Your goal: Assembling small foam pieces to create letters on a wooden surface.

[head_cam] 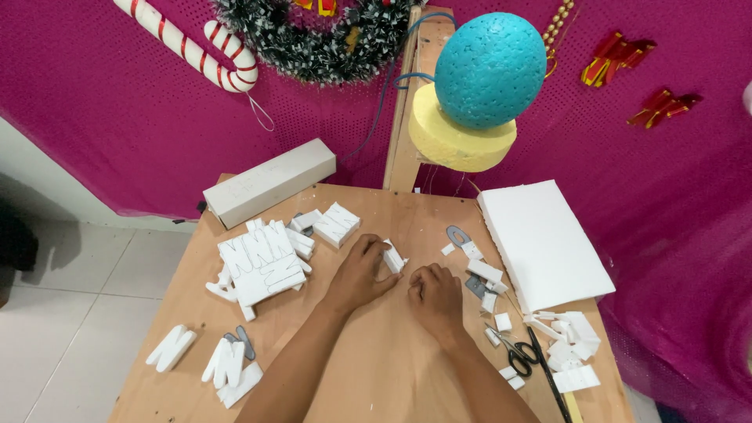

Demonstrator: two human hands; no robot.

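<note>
A wooden table (376, 368) carries white foam pieces (262, 262), scissors (521, 356).

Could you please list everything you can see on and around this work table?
table: one, light wood, centre
foam slab: one, white, right
long box: one, pale grey, back left
marked foam sheet: one, white, left of centre
cut foam letters: several, white, front left
foam scraps: many, white, front right
scissors: one, black handles, front right
foam ball: one, teal, on yellow foam disc
candy cane: one, red and white, wall
wreath: one, dark, wall
left hand: holds small foam piece
right hand: curled, on table
</note>
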